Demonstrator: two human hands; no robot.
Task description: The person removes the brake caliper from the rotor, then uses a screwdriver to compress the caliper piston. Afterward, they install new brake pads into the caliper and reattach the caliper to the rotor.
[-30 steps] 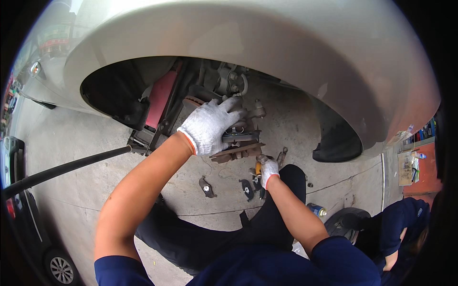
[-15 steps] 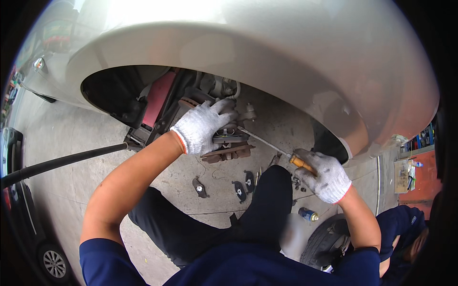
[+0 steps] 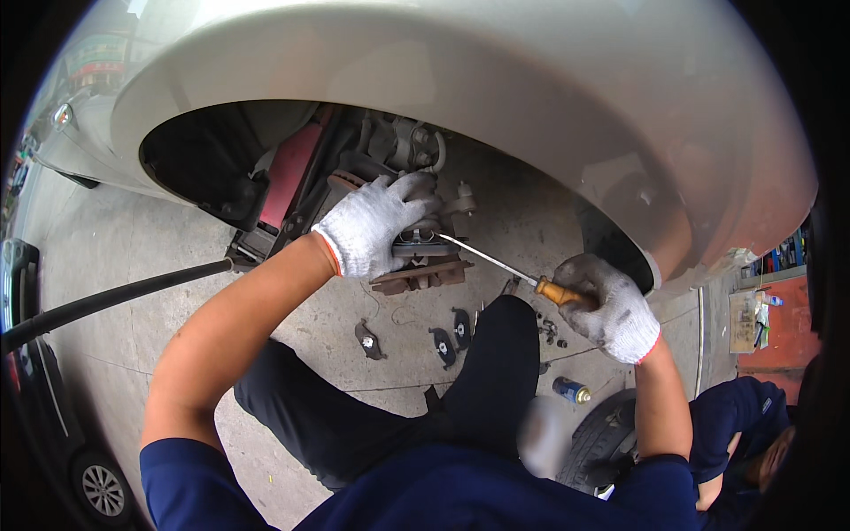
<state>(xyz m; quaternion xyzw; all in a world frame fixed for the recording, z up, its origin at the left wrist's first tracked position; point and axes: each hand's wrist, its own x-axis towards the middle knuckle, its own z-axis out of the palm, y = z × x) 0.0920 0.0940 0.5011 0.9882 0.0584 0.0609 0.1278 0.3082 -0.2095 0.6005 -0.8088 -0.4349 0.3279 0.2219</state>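
Observation:
In a white knit glove, my left hand (image 3: 376, 221) curls over the brake caliper (image 3: 414, 237) inside the wheel arch; its fingertips are partly hidden behind the metal. My right hand (image 3: 611, 305), also gloved, is closed round the orange handle of a long screwdriver (image 3: 491, 262). The shaft slants up to the left, and its tip meets the caliper beside my left fingers. A rusty brake disc (image 3: 345, 180) shows behind my left hand. Just below the caliper is a rusty bracket (image 3: 423, 276).
Brake pads (image 3: 443, 347) and small hardware (image 3: 549, 332) lie on the concrete. A spray can (image 3: 572, 389) lies near a loose tyre (image 3: 598, 442). The silver fender (image 3: 372, 66) arches overhead. A long black bar (image 3: 133, 296) reaches in from the left. Another person (image 3: 739, 429) is at lower right.
The screwdriver's handle has swung slightly up and right with my right hand, so the shaft lies a little flatter. My left hand stays on the caliper. The whole view has shifted slightly.

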